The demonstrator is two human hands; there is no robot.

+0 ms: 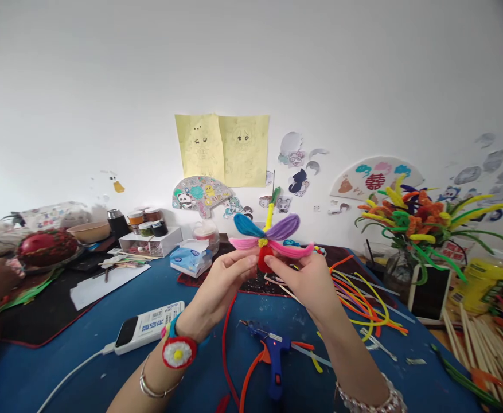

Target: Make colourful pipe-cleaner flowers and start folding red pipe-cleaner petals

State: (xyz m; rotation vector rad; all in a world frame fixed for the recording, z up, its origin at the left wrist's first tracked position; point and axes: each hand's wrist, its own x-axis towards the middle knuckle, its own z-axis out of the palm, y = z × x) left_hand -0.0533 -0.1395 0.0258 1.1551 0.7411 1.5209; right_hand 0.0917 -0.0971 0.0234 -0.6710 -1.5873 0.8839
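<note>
1. Two forearms are seen nearest the camera. A red felt flower wristband (178, 351) is worn on the left wrist and a beaded bracelet (369, 401) on the right.
2. One blue glue gun (273, 351) is laid on the blue table cover (62, 367) between the forearms, well below the hands.
3. One white charger block (150, 328), with its cable attached, is laid just left of the left wrist.
4. Left hand (221, 284): raised, and closed in a pinch on the red base of the pipe-cleaner figure (271, 235).
5. Right hand (305, 281): raised opposite, with its fingertips likewise closed on that red base from the other side.
6. Pipe-cleaner figure: held in the air above the table, between both hands.
   - Blue and purple loops are spread upward and pink loops sideways, and a yellow stalk rises from the middle.
   - It is judged very light, fuzzy enough not to slip, and soft over thin wire, so the loops would be bent by any squeeze.
   - Hold is best taken at the tightly wound red base.
7. Many loose pipe cleaners (363, 298) are scattered on the table right of the right hand.
8. One tissue pack (190, 258) is placed beyond the left hand.
9. One vase of pipe-cleaner flowers (410, 221) is stood at the far right.
10. Two yellow sheets (222, 149) are fixed to the wall behind.
</note>
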